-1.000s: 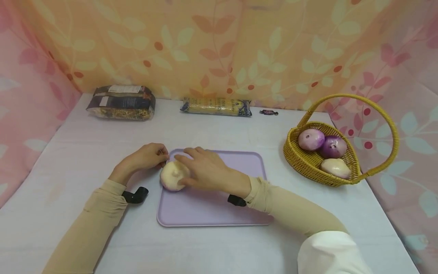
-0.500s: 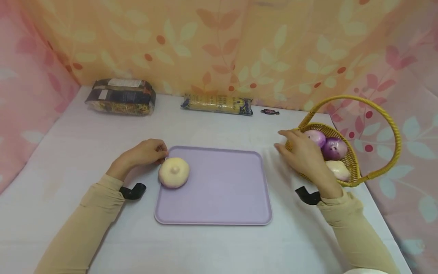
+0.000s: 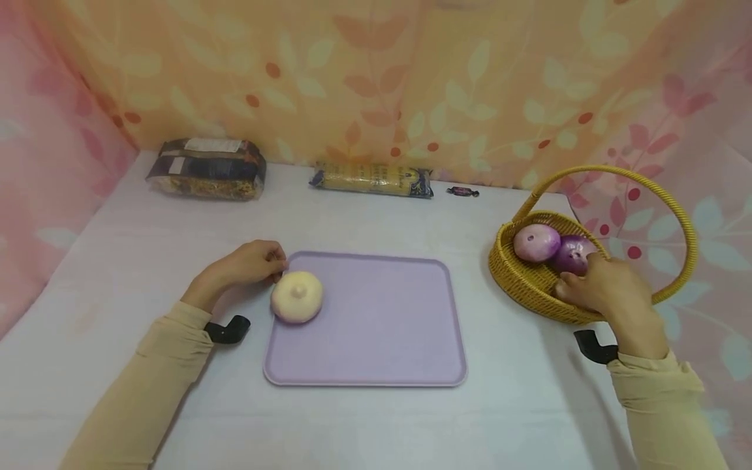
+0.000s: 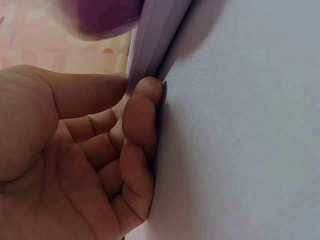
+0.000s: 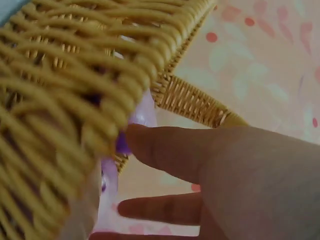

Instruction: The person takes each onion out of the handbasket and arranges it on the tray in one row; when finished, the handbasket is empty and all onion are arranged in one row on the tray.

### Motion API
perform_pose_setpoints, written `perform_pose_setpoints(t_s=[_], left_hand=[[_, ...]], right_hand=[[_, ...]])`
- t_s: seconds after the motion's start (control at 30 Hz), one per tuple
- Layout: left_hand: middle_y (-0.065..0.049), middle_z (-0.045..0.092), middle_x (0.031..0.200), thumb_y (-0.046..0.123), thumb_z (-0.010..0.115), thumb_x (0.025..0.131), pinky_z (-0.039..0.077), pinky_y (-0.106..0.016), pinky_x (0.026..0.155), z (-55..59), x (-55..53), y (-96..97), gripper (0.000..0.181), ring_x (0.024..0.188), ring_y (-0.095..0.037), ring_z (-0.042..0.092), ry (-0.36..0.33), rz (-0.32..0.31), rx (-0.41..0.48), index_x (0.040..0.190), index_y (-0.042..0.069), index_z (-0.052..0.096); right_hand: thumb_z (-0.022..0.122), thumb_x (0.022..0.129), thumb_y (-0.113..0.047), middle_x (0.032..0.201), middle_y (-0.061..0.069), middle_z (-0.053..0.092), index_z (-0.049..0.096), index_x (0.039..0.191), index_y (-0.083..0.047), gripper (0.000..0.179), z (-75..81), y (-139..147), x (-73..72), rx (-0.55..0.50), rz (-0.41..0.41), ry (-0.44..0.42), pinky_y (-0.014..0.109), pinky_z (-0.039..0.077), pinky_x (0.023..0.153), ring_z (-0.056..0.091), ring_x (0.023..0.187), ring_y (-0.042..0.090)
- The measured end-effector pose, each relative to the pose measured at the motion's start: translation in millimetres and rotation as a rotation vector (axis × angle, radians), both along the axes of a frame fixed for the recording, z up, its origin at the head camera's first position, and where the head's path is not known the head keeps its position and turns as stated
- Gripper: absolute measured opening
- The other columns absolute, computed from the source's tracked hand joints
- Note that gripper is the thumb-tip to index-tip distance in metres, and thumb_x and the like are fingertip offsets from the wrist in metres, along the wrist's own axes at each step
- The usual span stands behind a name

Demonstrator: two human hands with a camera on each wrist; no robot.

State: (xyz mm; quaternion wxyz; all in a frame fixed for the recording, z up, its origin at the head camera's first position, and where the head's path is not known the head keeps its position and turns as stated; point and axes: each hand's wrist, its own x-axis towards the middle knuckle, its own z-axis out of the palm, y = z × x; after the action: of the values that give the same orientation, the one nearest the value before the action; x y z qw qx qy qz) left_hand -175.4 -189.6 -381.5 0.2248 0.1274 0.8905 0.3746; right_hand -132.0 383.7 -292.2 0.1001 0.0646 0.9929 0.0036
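I'm counting onion [image 3: 297, 298] placed on tray [image 3: 382, 326]: right hand [image 3: 618, 297] now reaching into basket [image 3: 512, 279] right of tray, fingers wide; left hand [image 3: 248, 264] pinching tray.

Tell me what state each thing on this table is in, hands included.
Lavender tray, face up, bearing one vegetable.
Cream-topped vegetable, nub up, on the tray's left side.
Left hand, pinching the tray's edge.
Wicker basket, upright, handle raised.
Pale purple vegetable, lying in the basket.
Darker purple vegetable, in the basket, partly hidden.
Right hand, fingers extended, at the basket.
Yellow packet, lying flat, looks closed.
Dark food packet, lying down, seal unclear.
Candy, wrapped.
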Motion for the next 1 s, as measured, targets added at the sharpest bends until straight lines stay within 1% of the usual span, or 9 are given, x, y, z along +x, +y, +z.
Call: perform_pose_setpoints(t_s=[0.1,0.17,0.37,0.6,0.67,0.73,0.83,0.9,1.0], left_hand=[[-0.005,0.065,0.075,0.012,0.053,0.099,0.046,-0.028,0.067,-3.2,1.6,0.1,0.016,0.066,-0.014,0.057,0.000,-0.005,0.009,0.101,-0.002,0.059],[-0.005,0.064,0.075,0.012,0.053,0.099,0.046,-0.028,0.067,-4.6,2.6,-0.1,0.016,0.067,-0.015,0.057,0.000,-0.006,0.007,0.101,-0.002,0.060],[-0.005,0.063,0.074,0.011,0.052,0.099,0.045,-0.029,0.066,-3.9,2.5,-0.3,0.015,0.066,-0.015,0.056,0.007,-0.005,0.010,0.100,-0.002,0.060],[-0.005,0.064,0.074,0.012,0.053,0.099,0.045,-0.028,0.066,-1.8,0.4,-0.8,0.015,0.066,-0.014,0.056,0.020,-0.006,-0.002,0.101,-0.002,0.059],[-0.004,0.063,0.073,0.012,0.053,0.099,0.045,-0.028,0.066,-3.1,-0.3,-1.1,0.015,0.065,-0.015,0.056,0.023,-0.007,-0.008,0.100,-0.001,0.060],[-0.004,0.063,0.072,0.013,0.053,0.099,0.045,-0.028,0.066,-2.9,-0.2,-0.7,0.015,0.065,-0.015,0.056,0.025,-0.011,-0.005,0.100,-0.001,0.059],[-0.005,0.063,0.073,0.013,0.053,0.099,0.045,-0.028,0.066,-1.9,-0.2,-0.1,0.015,0.064,-0.015,0.057,0.025,-0.010,-0.001,0.100,-0.001,0.060],[-0.005,0.064,0.074,0.012,0.053,0.099,0.045,-0.029,0.066,-0.5,0.4,0.0,0.015,0.065,-0.015,0.057,0.023,-0.009,0.005,0.100,-0.002,0.060],[-0.006,0.064,0.074,0.012,0.054,0.098,0.045,-0.029,0.066,1.1,1.4,0.1,0.015,0.065,-0.015,0.057,0.022,-0.006,0.006,0.100,-0.002,0.060]], right_hand=[[0.055,0.090,-0.047,0.100,0.041,0.059,0.054,0.111,0.017,0.067,-1.6,-2,-2.7,0.008,0.010,-0.048,0.047,0.044,0.055,0.059,0.080,0.048],[0.057,0.088,-0.048,0.096,0.038,0.060,0.058,0.106,0.015,0.066,-2.0,-3,-4.2,0.018,-0.013,-0.096,0.044,0.043,0.052,0.058,0.076,0.044],[0.056,0.087,-0.054,0.108,0.041,0.055,0.059,0.114,0.013,0.072,-3.8,-3,-7.7,0.037,-0.060,-0.206,0.050,0.045,0.060,0.057,0.085,0.046],[0.054,0.088,-0.050,0.106,0.038,0.056,0.063,0.110,0.009,0.063,-3.0,-4,-11.2,0.025,-0.052,-0.227,0.050,0.047,0.062,0.056,0.085,0.044],[0.053,0.088,-0.046,0.102,0.036,0.058,0.063,0.105,0.009,0.058,-2.3,-5,-10.4,0.018,-0.042,-0.205,0.047,0.047,0.060,0.056,0.082,0.042],[0.051,0.087,-0.043,0.102,0.037,0.058,0.060,0.105,0.010,0.057,-0.6,-6,-8.6,0.007,-0.019,-0.145,0.046,0.046,0.059,0.057,0.081,0.043],[0.049,0.089,-0.044,0.106,0.040,0.055,0.053,0.114,0.011,0.061,4.6,-15,-5.2,-0.029,0.024,0.000,0.048,0.045,0.059,0.055,0.086,0.047],[0.050,0.091,-0.049,0.112,0.041,0.052,0.047,0.127,0.009,0.068,9.9,-26,-3.7,-0.073,0.068,0.101,0.053,0.043,0.063,0.051,0.095,0.051],[0.054,0.092,-0.055,0.118,0.038,0.049,0.046,0.137,0.000,0.071,17.4,-50,-2.3,-0.162,0.143,0.217,0.059,0.043,0.067,0.047,0.102,0.049]])
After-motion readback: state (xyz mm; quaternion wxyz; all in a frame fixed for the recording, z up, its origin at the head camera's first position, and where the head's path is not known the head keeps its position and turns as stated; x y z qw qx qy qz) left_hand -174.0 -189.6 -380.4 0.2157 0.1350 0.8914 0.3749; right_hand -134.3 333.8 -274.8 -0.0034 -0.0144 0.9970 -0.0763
